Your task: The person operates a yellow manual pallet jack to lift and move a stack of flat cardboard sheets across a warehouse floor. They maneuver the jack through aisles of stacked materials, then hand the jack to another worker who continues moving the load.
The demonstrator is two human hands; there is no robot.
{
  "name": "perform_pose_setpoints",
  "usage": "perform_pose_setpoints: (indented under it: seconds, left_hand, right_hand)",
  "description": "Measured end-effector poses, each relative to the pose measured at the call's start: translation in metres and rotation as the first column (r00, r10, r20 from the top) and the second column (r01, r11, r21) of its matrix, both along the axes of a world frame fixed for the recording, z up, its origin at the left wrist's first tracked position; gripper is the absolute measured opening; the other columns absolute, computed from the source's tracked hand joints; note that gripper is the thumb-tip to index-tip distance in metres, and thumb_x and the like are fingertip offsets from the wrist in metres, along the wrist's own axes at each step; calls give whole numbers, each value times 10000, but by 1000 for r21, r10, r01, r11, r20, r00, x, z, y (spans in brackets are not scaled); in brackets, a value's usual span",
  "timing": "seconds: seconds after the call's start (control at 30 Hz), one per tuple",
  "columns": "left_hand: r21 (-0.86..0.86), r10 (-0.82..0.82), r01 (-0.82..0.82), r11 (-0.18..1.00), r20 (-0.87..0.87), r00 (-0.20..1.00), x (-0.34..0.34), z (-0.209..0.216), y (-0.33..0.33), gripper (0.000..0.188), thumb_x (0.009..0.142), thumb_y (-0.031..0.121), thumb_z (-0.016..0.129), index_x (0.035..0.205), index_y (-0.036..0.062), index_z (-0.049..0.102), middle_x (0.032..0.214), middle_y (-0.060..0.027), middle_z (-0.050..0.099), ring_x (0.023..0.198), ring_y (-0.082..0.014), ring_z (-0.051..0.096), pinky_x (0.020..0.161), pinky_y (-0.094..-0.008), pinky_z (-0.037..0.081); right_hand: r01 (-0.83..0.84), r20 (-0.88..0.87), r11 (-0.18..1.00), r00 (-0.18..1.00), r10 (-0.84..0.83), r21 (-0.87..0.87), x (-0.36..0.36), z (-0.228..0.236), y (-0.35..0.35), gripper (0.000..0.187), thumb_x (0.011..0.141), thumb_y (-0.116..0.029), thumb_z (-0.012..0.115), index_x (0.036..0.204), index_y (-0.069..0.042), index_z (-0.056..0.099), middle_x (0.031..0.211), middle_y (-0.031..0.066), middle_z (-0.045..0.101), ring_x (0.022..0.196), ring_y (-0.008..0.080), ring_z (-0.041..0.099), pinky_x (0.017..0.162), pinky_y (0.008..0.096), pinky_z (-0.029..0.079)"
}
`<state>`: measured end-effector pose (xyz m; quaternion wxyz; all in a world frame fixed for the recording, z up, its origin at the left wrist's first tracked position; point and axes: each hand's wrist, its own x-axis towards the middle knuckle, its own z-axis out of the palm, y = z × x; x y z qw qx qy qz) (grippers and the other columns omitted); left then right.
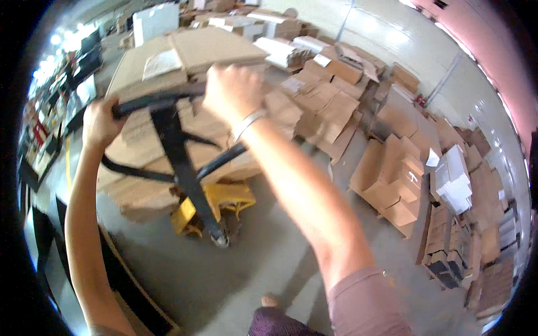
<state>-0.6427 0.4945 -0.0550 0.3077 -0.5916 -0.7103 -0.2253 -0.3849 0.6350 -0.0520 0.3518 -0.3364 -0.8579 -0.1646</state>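
Observation:
Both my arms reach forward to the black handle (158, 101) of a pallet jack with a yellow body (228, 196). My left hand (101, 122) is wrapped round the left end of the grip. Toward its right end my right hand (232, 92) is closed in a fist, with a band (249, 123) on the wrist. The handle's dark shaft slants down between my arms to the yellow base near the floor. Just beyond the jack stands a large stack of flat cardboard (216, 47), with a pale sheet (162, 64) on top. The forks are hidden.
Piles of flattened cardboard (328, 106) lie on the grey floor to the right. Nearer, an opened brown carton (392, 179) stands beside white packages (453, 179) and bundled cardboard (445, 246). A pale wall (392, 39) runs along the far right. Dark, brown-edged panels (131, 285) stand close at left.

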Motion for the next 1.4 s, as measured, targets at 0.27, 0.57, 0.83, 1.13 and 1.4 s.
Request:
perform_pose_setpoints:
  seconds: [0.27,0.57,0.83,1.13,1.4]
  left_hand:
    - [86,-103,104,991,-17,995,-56,-11,41,245,652,106,700,693,34,469,590,-205,485,580,-426,529,520,-437,397]
    - [148,-205,207,967,-30,978,-113,-35,102,247,685,88,655,697,17,419,602,-179,352,512,-324,370,493,-370,344]
    - [169,-278,277,946,-16,960,-169,-56,162,252,733,76,608,743,18,363,655,-125,266,578,-204,284,504,-324,291]
    - [152,-336,319,935,104,936,-207,-74,218,154,711,20,515,778,18,376,693,-87,258,621,-180,302,548,-293,299]
    - [184,-290,270,945,91,953,-256,-100,255,141,705,13,544,825,-7,473,671,-161,409,599,-262,411,572,-333,387]
  right_hand:
    - [-74,-132,995,989,64,-73,-39,-5,20,122,799,-136,603,708,-84,666,611,108,664,589,224,689,477,339,506]
    - [15,-121,992,992,-30,-124,-81,-22,62,115,780,-197,669,667,-178,655,568,-53,575,604,106,592,523,321,424]
    - [80,-4,982,997,-82,-173,-108,-26,101,144,801,-236,662,664,-198,639,568,-83,496,598,89,563,496,304,370]
    - [108,16,986,994,-107,-125,-118,-34,135,105,764,-225,688,674,-186,651,591,-67,494,606,112,576,471,310,369]
    - [86,12,967,996,-85,-239,-145,-46,174,116,825,-219,632,804,-163,731,719,-29,659,725,176,660,579,407,492]
